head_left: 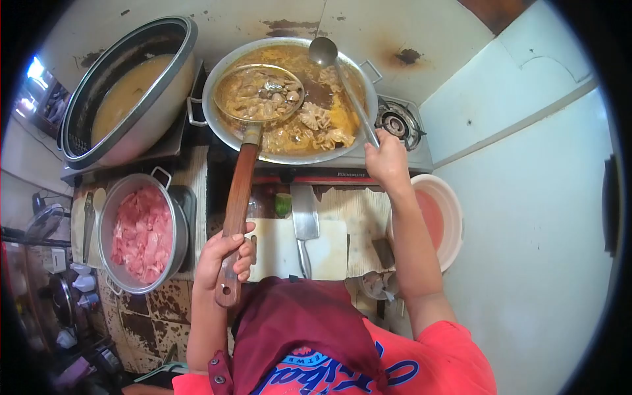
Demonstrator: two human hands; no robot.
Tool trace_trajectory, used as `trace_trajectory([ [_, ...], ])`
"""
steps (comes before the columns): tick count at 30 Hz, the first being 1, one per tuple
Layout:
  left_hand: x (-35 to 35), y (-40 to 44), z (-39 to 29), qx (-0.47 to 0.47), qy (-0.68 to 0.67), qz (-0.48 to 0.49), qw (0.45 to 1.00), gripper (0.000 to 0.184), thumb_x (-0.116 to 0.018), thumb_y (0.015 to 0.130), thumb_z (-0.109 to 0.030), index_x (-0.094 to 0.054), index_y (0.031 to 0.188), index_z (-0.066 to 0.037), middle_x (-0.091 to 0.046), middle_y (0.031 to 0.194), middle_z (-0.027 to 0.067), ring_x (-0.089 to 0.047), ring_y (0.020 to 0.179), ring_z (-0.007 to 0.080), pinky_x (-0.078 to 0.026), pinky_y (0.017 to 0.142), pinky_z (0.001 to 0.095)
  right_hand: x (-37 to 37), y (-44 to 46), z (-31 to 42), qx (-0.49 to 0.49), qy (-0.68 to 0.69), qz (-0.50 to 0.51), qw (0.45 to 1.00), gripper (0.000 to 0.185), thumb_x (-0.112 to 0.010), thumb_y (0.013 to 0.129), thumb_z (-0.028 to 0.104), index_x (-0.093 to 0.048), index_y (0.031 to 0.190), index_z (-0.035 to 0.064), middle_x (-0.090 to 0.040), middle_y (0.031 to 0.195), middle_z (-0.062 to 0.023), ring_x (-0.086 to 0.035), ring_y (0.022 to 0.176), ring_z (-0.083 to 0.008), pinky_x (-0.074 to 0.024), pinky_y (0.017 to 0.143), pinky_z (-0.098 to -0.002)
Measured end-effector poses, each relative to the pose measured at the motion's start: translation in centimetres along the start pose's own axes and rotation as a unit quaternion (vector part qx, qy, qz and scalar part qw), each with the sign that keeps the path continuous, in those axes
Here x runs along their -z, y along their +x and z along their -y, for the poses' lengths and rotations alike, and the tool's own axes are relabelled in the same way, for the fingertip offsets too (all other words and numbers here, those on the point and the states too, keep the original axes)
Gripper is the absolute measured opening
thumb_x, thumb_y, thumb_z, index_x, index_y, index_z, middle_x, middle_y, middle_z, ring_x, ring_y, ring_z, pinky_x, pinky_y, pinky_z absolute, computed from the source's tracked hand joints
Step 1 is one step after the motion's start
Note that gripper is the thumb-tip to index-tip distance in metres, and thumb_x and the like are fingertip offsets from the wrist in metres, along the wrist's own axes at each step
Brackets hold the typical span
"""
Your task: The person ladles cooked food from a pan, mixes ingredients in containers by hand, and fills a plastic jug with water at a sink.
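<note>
My left hand [226, 261] is closed round the wooden handle of a strainer [260, 93]. The strainer's round basket holds pieces of meat and lies over the left part of a wide metal pan [289, 158]. That pan is full of brown broth with cooked meat [315, 117]. In my right hand [387, 160] is the handle end of a metal ladle [323, 51], fingers wrapped round it. The ladle's bowl is at the pan's far rim, and its handle slants across the pan's right part.
A tilted large pot of broth [178, 72] stands at the left, above a pot of raw meat [141, 234]. A cleaver [305, 220] lies on a white cutting board [329, 250]. At the right are a burner [395, 124] and a pink-white tub [455, 224].
</note>
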State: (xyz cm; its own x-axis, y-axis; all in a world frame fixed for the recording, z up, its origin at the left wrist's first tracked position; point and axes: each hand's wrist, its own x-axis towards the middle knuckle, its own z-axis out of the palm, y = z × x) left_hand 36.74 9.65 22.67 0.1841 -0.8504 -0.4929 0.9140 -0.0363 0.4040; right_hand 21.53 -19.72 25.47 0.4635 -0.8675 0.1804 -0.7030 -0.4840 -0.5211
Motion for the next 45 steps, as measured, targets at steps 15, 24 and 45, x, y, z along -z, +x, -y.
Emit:
trace_trajectory([
  [15,2.0,-0.6,-0.4,-0.009,-0.009,0.032,0.999,0.036,-0.048,0.087,-0.01,-0.04,0.119,0.003,-0.046,0.07,0.0076,-0.042,0.04,0.0117,-0.039,0.033,0.0258,3.0,7.7,-2.5,-0.108,0.119,0.256,0.953,0.017,-0.06,0.076,0.012,-0.058,0.071,-0.0038,-0.057,0.061,-0.0103,-0.051,0.047,-0.0128,-0.0398,0.042,-0.0297],
  [24,1.3,-1.7,-1.1,-0.003,0.01,-0.006,1.0,0.037,-0.051,0.084,-0.009,-0.041,0.118,0.004,-0.048,0.07,0.0108,-0.046,0.04,0.0153,-0.042,0.034,0.029,2.8,6.8,-5.7,-0.246,0.493,0.305,0.777,0.019,-0.055,0.085,0.015,-0.054,0.075,-0.0006,-0.054,0.064,-0.0049,-0.042,0.041,-0.0049,-0.0328,0.032,-0.0212],
  [45,3.5,-1.5,-0.9,-0.004,0.003,0.01,1.0,0.039,-0.052,0.085,-0.01,-0.038,0.117,0.006,-0.047,0.068,0.0107,-0.045,0.037,0.015,-0.04,0.03,0.0274,8.6,-1.8,-3.7,-0.215,0.433,0.177,0.858,0.033,-0.056,0.084,0.012,-0.055,0.11,-0.0071,-0.056,0.068,-0.0052,-0.037,0.038,-0.0013,-0.0306,0.032,-0.0164],
])
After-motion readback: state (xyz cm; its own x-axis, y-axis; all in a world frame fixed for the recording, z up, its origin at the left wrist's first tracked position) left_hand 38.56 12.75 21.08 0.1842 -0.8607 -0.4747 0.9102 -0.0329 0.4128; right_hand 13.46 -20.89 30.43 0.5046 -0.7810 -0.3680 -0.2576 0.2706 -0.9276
